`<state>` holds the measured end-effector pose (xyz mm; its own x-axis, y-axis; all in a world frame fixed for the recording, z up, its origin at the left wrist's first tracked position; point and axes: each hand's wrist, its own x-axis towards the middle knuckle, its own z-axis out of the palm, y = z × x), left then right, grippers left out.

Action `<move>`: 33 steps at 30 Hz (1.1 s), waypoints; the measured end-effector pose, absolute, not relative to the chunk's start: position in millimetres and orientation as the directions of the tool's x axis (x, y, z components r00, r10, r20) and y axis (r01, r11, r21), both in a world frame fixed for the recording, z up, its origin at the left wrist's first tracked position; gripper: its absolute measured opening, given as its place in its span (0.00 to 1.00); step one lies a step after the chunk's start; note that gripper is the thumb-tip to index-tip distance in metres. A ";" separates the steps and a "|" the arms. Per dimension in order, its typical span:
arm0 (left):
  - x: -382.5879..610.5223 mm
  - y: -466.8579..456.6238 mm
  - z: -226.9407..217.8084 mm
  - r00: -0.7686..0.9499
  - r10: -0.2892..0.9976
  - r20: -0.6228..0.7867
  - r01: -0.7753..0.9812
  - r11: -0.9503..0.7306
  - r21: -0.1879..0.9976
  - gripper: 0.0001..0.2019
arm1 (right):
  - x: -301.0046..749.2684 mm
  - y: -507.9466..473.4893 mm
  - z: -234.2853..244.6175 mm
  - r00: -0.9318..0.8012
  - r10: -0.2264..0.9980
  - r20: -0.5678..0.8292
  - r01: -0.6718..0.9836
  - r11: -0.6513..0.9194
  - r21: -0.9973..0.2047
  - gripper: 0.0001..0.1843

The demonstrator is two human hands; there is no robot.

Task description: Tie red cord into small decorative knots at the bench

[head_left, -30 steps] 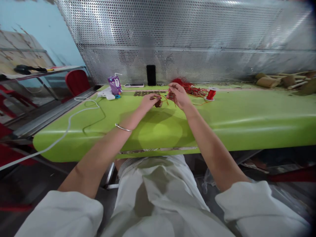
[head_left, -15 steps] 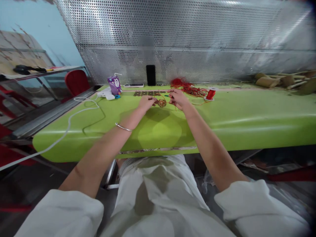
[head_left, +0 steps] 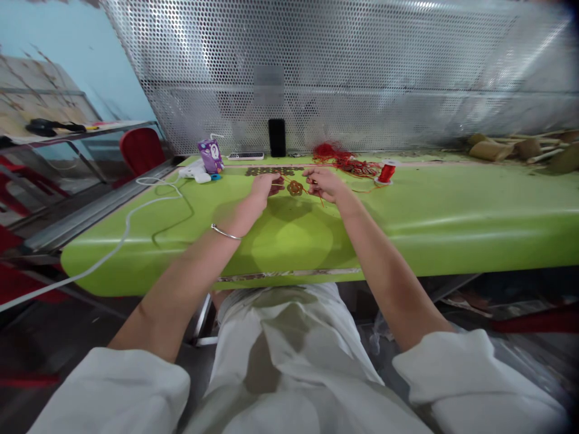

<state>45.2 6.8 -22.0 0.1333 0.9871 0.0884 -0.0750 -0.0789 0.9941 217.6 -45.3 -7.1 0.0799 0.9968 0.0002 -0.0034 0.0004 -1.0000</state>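
Between my hands is a small flower-shaped piece (head_left: 295, 188) of round brownish coin-like discs, bound with red cord. My left hand (head_left: 268, 185) is on its left side, fingers closed in a pinch on a strand of the red cord that runs over the piece. On the right, my right hand (head_left: 322, 184) pinches the cord too, and a loose end hangs below its fingers. Behind my left hand, rows of dark round discs (head_left: 253, 172) lie flat on the green tabletop. The fingertips are small and partly hidden.
A red thread spool (head_left: 386, 173) stands right of my right hand, with a tangle of red cord (head_left: 332, 154) behind. At the back are a black phone (head_left: 277, 138) and a purple box (head_left: 210, 157). A white cable (head_left: 128, 223) crosses the table's left side.
My left hand has shifted slightly left, off the disc piece, and now pinches the cord. The cord stretches between both hands, and my right hand's fingers have turned a little.
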 end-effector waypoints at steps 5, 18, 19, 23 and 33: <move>37.5 19.9 -26.8 0.140 0.987 0.080 -0.125 -0.063 0.990 0.06 | 216.6 -50.3 -5.9 0.033 0.999 -0.043 0.005 -0.043 -0.999 0.13; 38.4 13.3 -19.5 0.099 0.991 0.093 -0.313 -0.057 0.948 0.08 | 216.7 -52.2 -4.7 0.016 0.998 -0.065 -0.005 -0.065 -0.998 0.15; 38.6 13.6 -19.8 0.102 0.990 0.102 -0.323 -0.064 0.944 0.08 | 216.4 -52.6 -4.5 0.023 0.998 -0.062 -0.012 -0.062 -0.998 0.15; 38.5 13.9 -20.4 0.128 0.986 0.108 -0.340 -0.059 0.939 0.09 | 215.7 -53.9 -4.0 0.025 0.997 -0.071 -0.009 -0.071 -0.997 0.14; 43.1 8.0 -15.9 0.151 0.967 0.204 -0.216 -0.169 0.962 0.10 | 218.2 -53.2 -2.6 -0.030 0.999 -0.041 -0.077 -0.043 -0.996 0.14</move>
<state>43.1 8.0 -15.9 0.1511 0.9672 0.2040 -0.2155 -0.1692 0.9617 218.2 -53.2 -2.6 -0.0299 0.9987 -0.0408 -0.0773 -0.0430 -0.9961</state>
